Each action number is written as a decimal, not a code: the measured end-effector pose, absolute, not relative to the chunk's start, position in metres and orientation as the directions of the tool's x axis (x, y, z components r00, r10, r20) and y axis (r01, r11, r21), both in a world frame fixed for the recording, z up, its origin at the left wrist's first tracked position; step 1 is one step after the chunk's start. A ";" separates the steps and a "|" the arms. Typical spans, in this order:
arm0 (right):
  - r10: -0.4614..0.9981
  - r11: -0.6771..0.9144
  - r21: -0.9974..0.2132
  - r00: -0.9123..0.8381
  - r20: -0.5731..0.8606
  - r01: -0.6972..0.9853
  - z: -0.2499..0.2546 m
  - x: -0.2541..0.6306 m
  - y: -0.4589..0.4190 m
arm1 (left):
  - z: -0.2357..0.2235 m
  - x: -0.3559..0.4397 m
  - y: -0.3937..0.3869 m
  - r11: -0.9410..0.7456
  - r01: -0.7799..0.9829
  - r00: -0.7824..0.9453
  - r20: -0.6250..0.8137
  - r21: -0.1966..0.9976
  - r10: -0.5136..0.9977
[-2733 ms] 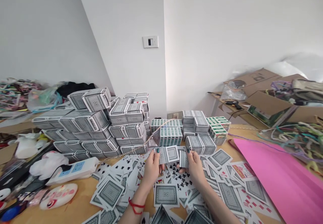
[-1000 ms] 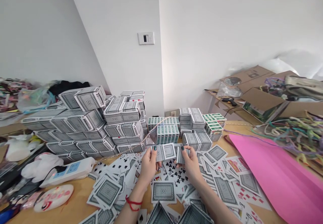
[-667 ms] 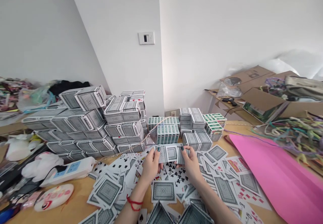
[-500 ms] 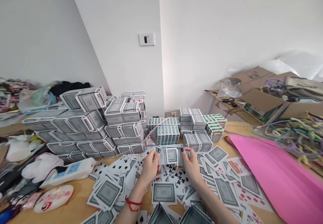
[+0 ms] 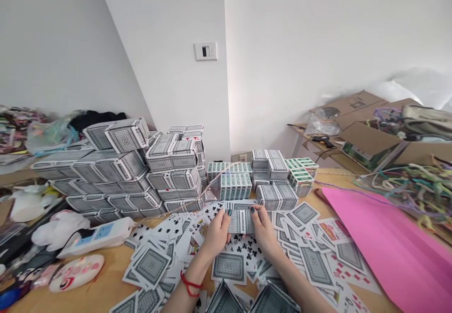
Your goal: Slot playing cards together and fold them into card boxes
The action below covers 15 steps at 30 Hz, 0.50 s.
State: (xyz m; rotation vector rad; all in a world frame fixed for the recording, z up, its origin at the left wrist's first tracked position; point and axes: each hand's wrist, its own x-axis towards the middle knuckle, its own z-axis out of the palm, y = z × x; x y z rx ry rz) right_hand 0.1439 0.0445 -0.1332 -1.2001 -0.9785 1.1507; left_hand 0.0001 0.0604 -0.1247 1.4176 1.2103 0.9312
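Between both hands is a small piece of joined playing cards [image 5: 242,221], grey patterned backs facing me, held level above the scattered cards. My left hand [image 5: 219,230] grips its left end, thumb on top and fingers underneath. At its right end my right hand [image 5: 262,228] pinches it the same way. Beneath them lie loose playing cards [image 5: 229,267], some face up and some face down. Close to me stand two open shapes folded from cards [image 5: 226,299], cut off by the lower edge of the view.
Stacked card-built blocks [image 5: 120,176] rise at the left, more blocks [image 5: 277,195] behind my hands. Green card boxes [image 5: 236,186] stand among them. A pink sheet [image 5: 381,237] lies right, a white power strip [image 5: 102,237] left. Cardboard boxes [image 5: 374,139] are at the far right.
My hands have come slightly closer together on the card piece. Its middle now looks more closed up, with its parts lined up side by side.
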 end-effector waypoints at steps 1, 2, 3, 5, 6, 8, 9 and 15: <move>0.986 -0.002 -0.992 0.164 -0.023 -0.129 -0.133 0.144 0.044 | -0.125 -0.001 0.060 0.022 0.198 0.213 -0.065 0.980 0.975; 0.988 0.000 -0.992 0.151 -0.019 -0.124 -0.133 0.144 0.044 | -0.125 -0.002 0.060 0.033 0.195 0.229 -0.079 0.980 0.970; 0.990 0.001 -0.993 0.138 -0.015 -0.116 -0.133 0.145 0.044 | -0.125 -0.003 0.060 0.042 0.195 0.244 -0.090 0.980 0.966; 0.995 0.001 -0.995 0.100 -0.008 -0.095 -0.134 0.146 0.044 | -0.124 -0.004 0.059 0.041 0.213 0.264 -0.098 0.976 0.960; 0.997 0.001 -0.996 0.081 -0.006 -0.086 -0.135 0.146 0.044 | -0.123 -0.005 0.059 0.031 0.230 0.271 -0.094 0.973 0.958; 0.998 0.002 -0.997 0.057 -0.003 -0.080 -0.136 0.146 0.043 | -0.121 -0.005 0.058 0.004 0.261 0.281 -0.080 0.965 0.956; 0.999 0.001 -0.997 0.043 -0.002 -0.083 -0.136 0.146 0.043 | -0.120 -0.005 0.058 -0.005 0.269 0.287 -0.075 0.963 0.955; 0.999 0.001 -0.991 -0.044 0.007 -0.133 -0.132 0.147 0.042 | -0.120 -0.006 0.061 0.008 0.181 0.312 -0.065 0.983 0.948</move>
